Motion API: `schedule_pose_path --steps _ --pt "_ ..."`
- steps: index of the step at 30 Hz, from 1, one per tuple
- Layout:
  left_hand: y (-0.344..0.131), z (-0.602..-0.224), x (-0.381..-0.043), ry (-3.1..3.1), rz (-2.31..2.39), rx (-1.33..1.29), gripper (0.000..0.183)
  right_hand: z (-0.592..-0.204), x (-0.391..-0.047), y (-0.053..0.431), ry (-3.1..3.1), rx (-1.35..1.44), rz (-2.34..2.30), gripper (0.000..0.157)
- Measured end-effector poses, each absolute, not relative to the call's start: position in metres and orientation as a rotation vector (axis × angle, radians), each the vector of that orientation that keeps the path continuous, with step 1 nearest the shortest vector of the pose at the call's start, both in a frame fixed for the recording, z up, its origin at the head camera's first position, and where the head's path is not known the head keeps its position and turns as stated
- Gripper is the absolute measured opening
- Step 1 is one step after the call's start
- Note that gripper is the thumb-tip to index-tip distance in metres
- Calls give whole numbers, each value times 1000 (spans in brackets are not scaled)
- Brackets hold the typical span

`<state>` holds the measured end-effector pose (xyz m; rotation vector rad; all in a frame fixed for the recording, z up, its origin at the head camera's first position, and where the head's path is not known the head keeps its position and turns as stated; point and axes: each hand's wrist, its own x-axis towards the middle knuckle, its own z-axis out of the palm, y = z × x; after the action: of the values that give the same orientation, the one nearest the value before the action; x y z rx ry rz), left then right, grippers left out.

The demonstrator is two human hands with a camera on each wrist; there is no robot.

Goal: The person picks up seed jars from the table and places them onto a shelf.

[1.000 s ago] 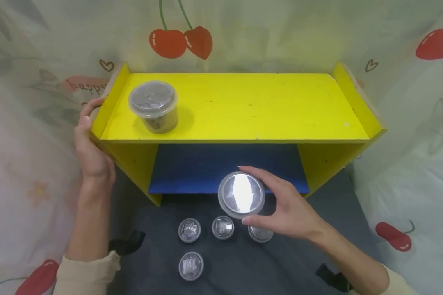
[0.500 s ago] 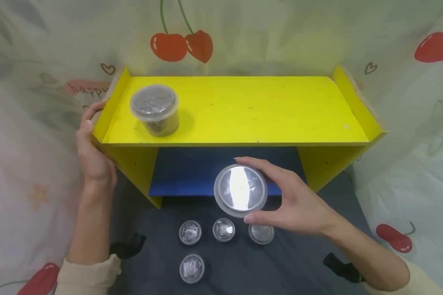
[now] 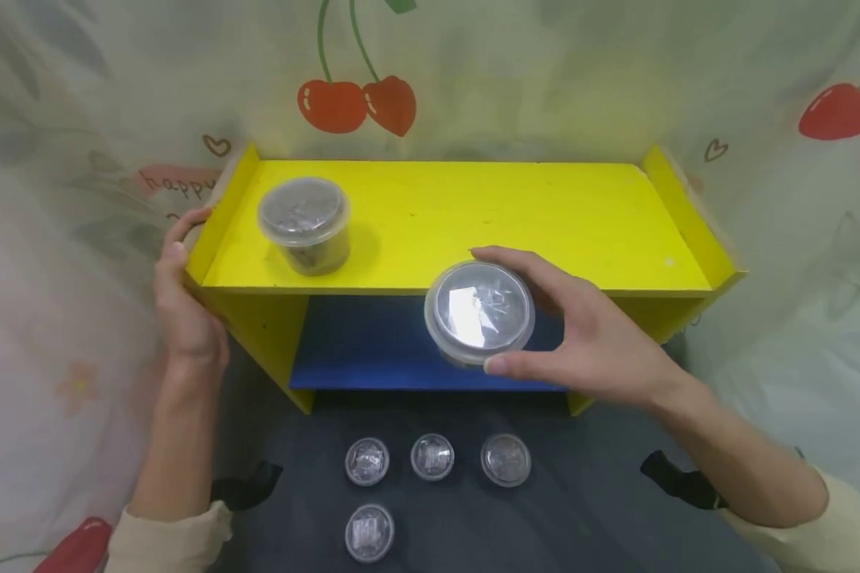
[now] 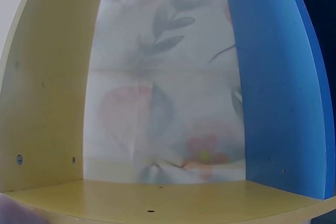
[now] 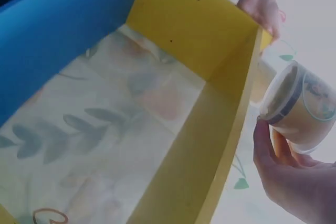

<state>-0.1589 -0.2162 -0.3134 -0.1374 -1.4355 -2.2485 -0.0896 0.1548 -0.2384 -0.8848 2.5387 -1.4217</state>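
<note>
My right hand (image 3: 580,330) holds a clear plastic tub (image 3: 480,310) by its rim, thumb at the front and fingers at the far side. The tub's pale, shiny lid faces up, just before the front edge of the yellow top board (image 3: 545,215). In the right wrist view, the tub (image 5: 307,111) shows a printed side, with fingers under it. My left hand (image 3: 186,310) grips the left side panel of the yellow-and-blue shelf (image 3: 272,342). A similar lidded tub (image 3: 308,227) stands on the top board's left end.
Several small round lidded containers (image 3: 367,461) sit on the dark cloth (image 3: 580,509) before the shelf. A blue lower board (image 3: 373,350) lies beneath the top one. Printed curtain (image 3: 530,87) hangs behind and at both sides. Raised side panels (image 3: 688,215) edge the top board.
My right hand has lifted the tub up from over the small containers towards the yellow top board's front edge. The left hand keeps its grip on the side panel. The view has tipped slightly upward.
</note>
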Motion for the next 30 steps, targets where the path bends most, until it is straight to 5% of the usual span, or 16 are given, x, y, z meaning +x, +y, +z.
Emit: schedule_pose_path --steps 30 --pt "-212 -310 -157 -1472 -2242 -127 44 -204 -127 149 2547 -664 -1508 79"
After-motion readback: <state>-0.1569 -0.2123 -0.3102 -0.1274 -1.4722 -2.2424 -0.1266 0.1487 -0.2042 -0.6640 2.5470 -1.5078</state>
